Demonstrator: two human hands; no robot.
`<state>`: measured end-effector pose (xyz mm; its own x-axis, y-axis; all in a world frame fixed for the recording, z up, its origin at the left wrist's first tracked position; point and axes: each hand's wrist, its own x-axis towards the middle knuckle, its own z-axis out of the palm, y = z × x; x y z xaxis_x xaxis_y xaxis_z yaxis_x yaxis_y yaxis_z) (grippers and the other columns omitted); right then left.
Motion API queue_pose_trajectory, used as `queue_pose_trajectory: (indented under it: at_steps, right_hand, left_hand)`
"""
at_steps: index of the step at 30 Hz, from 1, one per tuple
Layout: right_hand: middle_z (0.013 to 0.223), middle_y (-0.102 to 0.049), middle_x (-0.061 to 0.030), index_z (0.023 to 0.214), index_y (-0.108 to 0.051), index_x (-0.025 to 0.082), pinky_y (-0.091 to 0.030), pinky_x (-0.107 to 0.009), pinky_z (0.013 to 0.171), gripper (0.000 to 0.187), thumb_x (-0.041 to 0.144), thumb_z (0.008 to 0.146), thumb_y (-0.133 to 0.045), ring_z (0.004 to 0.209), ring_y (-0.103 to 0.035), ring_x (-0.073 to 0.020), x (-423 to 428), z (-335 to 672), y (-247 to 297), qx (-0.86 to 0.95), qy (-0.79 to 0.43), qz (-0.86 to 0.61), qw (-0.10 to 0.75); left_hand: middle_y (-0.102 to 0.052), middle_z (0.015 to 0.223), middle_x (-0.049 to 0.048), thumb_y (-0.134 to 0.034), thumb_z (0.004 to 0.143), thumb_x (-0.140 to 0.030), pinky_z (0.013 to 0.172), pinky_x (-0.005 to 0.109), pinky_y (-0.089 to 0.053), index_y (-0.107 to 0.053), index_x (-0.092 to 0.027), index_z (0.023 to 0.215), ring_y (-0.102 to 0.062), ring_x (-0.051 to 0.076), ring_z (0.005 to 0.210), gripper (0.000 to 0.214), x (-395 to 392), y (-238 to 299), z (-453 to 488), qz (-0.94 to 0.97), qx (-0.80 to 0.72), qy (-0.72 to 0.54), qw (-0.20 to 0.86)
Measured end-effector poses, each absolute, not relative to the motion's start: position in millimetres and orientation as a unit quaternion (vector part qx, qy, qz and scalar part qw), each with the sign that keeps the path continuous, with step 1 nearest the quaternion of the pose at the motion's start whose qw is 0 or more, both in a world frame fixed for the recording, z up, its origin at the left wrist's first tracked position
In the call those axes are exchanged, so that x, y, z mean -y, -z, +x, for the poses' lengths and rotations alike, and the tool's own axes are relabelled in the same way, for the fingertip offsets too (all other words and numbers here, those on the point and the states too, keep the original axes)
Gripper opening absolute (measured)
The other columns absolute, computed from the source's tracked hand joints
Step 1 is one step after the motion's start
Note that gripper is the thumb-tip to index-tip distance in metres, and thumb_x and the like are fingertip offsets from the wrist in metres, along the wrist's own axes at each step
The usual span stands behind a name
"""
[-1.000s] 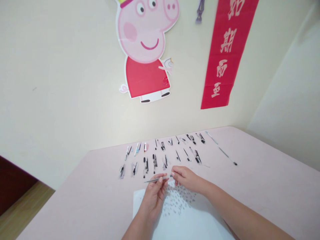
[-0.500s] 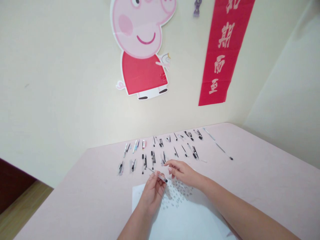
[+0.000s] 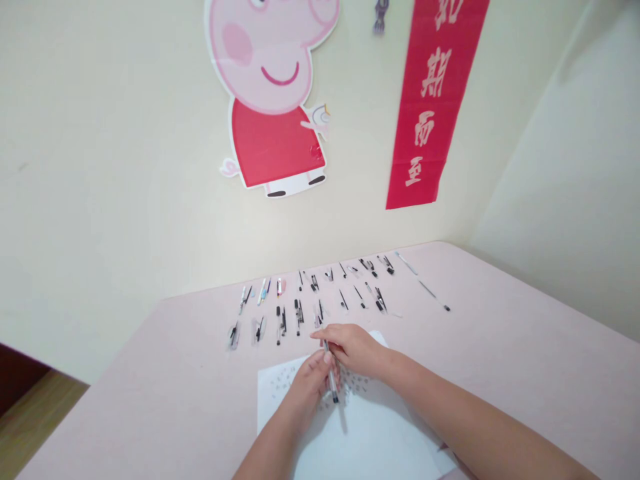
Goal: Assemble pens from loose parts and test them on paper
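Observation:
Over a white sheet of paper (image 3: pixel 380 443) covered with small dark marks, both my hands meet on a thin pen (image 3: pixel 331 381) with a black end. My left hand (image 3: pixel 313 383) is closed around its lower part, the black end pointing down at the paper. My right hand (image 3: pixel 353 347) pinches its upper end with the fingers curled. The sheet lies on a pale pink table (image 3: pixel 525 360). Just beyond my hands lie rows of small pen parts (image 3: pixel 300 313), black and clear.
A long thin refill (image 3: pixel 423 287) lies at the back right of the table. The table stands in a wall corner; a cartoon pig cutout (image 3: pixel 273 93) and a red banner (image 3: pixel 430 100) hang above. The table's left edge drops to a wooden floor (image 3: pixel 35 420).
The pen has swung from lying nearly level between my hands to pointing steeply down at the paper. My right hand has come back onto its upper end. The camera has tilted slightly.

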<state>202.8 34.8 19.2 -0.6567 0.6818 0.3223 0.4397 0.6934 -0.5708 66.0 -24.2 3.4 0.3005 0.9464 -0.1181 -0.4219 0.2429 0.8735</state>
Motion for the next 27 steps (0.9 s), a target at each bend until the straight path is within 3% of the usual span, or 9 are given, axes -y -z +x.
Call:
queue_pose_trajectory:
  at_steps: [4, 9, 12, 16, 19, 24, 27]
  right_hand:
    - [0.099, -0.067, -0.0056, 0.107, -0.062, 0.02, -0.044, -0.03, 0.084, 0.036, 0.009, 0.078, -0.044, 0.091, -0.06, -0.0168, -36.1, 206.7, -23.2, 0.837, -0.254, -0.377, 0.306]
    - [0.071, -0.064, -0.0033, 0.099, -0.062, 0.015, -0.046, -0.025, 0.06, 0.026, 0.026, 0.085, -0.043, 0.06, -0.059, -0.013, -29.9, 215.8, -20.8, 0.739, -0.376, -0.431, 0.356]
    - [0.062, -0.058, -0.0019, 0.088, -0.061, 0.013, -0.043, -0.023, 0.05, 0.035, 0.042, 0.083, -0.043, 0.052, -0.055, -0.0124, -17.5, 218.5, -13.8, 0.664, -0.452, -0.465, 0.372]
    - [0.06, -0.056, -0.0007, 0.078, -0.057, 0.015, -0.041, -0.023, 0.047, 0.037, 0.051, 0.077, -0.047, 0.05, -0.053, -0.0125, 2.8, 221.2, -9.1, 0.603, -0.526, -0.482, 0.358]
    - [0.059, -0.054, 0.0005, 0.076, -0.055, 0.016, -0.041, -0.023, 0.049, 0.027, 0.043, 0.075, -0.052, 0.052, -0.052, -0.0121, 14.6, 223.3, -8.3, 0.586, -0.542, -0.483, 0.36]
    - [0.054, -0.045, 0.005, 0.072, -0.052, 0.018, -0.035, -0.02, 0.048, 0.003, 0.021, 0.071, -0.053, 0.049, -0.044, -0.009, 26.0, 226.9, 4.5, 0.616, -0.534, -0.47, 0.339]
    - [0.057, -0.043, 0.0058, 0.073, -0.051, 0.018, -0.032, -0.019, 0.049, 0.008, 0.012, 0.067, -0.051, 0.051, -0.041, -0.0081, 32.1, 230.5, 15.1, 0.664, -0.478, -0.473, 0.326]
  left_hand:
    - [-0.055, 0.056, 0.0019, -0.061, 0.074, -0.047, 0.052, 0.021, -0.037, -0.059, -0.014, 0.063, -0.049, 0.011, 0.052, 0.035, 25.4, -3.7, 69.1, 0.375, -0.348, -0.503, 0.697]
    - [-0.057, 0.059, 0.0004, -0.064, 0.073, -0.039, 0.049, 0.019, -0.035, -0.058, -0.016, 0.065, -0.047, 0.009, 0.049, 0.024, 18.4, -11.8, 64.0, 0.423, -0.447, -0.508, 0.603]
    - [-0.056, 0.059, -0.0011, -0.06, 0.074, -0.033, 0.048, 0.021, -0.035, -0.057, -0.018, 0.067, -0.045, 0.01, 0.048, 0.018, 16.1, -20.3, 54.1, 0.527, -0.511, -0.441, 0.517]
    - [-0.058, 0.071, 0.0015, -0.051, 0.078, -0.025, 0.061, 0.025, -0.039, -0.06, -0.019, 0.074, -0.052, 0.015, 0.064, 0.012, 28.8, -29.6, 41.2, 0.706, -0.538, -0.308, 0.343]
    - [-0.058, 0.08, 0.0034, -0.042, 0.083, -0.021, 0.067, 0.028, -0.041, -0.062, -0.021, 0.086, -0.054, 0.017, 0.071, 0.02, 46.9, -31.2, 37.8, 0.786, -0.513, -0.211, 0.274]
    - [-0.056, 0.088, 0.0028, -0.042, 0.082, -0.014, 0.071, 0.027, -0.042, -0.058, -0.029, 0.105, -0.055, 0.016, 0.079, 0.032, 67.7, -25.8, 42.2, 0.857, -0.438, -0.105, 0.252]
    - [-0.056, 0.087, 0.0029, -0.042, 0.083, -0.015, 0.069, 0.026, -0.042, -0.056, -0.031, 0.11, -0.055, 0.016, 0.078, 0.034, 69.8, -20.8, 44.9, 0.874, -0.423, -0.074, 0.227]
